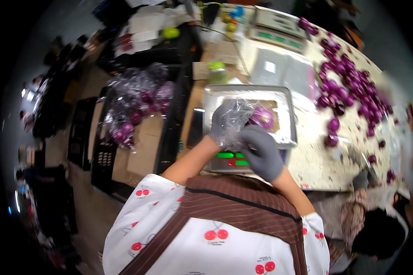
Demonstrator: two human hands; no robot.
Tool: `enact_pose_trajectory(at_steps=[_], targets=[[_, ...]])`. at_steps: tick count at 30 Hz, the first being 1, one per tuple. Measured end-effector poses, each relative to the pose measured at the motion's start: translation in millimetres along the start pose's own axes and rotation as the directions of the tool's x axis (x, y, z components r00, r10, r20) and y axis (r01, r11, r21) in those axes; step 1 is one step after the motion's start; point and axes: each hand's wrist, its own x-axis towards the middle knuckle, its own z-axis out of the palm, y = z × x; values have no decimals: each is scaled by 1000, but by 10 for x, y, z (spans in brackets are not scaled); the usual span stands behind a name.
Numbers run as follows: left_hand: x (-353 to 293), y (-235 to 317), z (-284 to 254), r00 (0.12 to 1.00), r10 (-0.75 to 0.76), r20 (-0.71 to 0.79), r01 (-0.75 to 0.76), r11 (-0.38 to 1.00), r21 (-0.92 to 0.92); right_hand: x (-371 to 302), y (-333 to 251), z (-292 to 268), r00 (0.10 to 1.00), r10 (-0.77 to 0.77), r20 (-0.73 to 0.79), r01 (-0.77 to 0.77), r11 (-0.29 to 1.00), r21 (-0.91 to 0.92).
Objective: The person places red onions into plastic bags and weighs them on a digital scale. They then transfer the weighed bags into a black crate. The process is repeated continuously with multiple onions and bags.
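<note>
A clear plastic bag (237, 110) with red onions (263, 117) in it is over the metal tray of a weighing scale (287, 103). My left hand (221, 120), in a grey glove, is closed round the gathered plastic on the bag's left side. My right hand (263, 152), gloved the same way, has its fingers closed at the near end of the bag, in front of the onions. Motion blurs these fingertips a little. Below the tray, the scale's lit display (231, 158) is partly covered by my right hand.
To the left, a black crate (172, 133) contains bagged onions (137, 114). Loose red onions (344, 85) spread over the table's right side. Flat clear bags (280, 68) lie behind the scale, near a second scale (280, 27). Another person's gloved hand (363, 178) is at the right.
</note>
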Motion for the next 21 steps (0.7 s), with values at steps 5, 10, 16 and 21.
enact_pose_trajectory(at_steps=[5, 10, 16, 21], targets=[[-832, -768, -796, 701, -713, -16, 557, 562, -612, -26, -61, -73, 970, 228, -82, -203, 949, 241], [-1339, -1411, -1837, 352, -767, -537, 643, 615, -457, -202, 173, -127, 850, 510, -131, -439, 823, 361], [-2561, -2894, -1500, 388, -819, -423, 892, 448, -49, -295, 297, -128, 791, 590, -162, -505, 779, 372], [-3452, -4084, -1127, 77, -899, -431, 962, 180, -205, -244, 307, -62, 795, 599, -98, -541, 772, 335]])
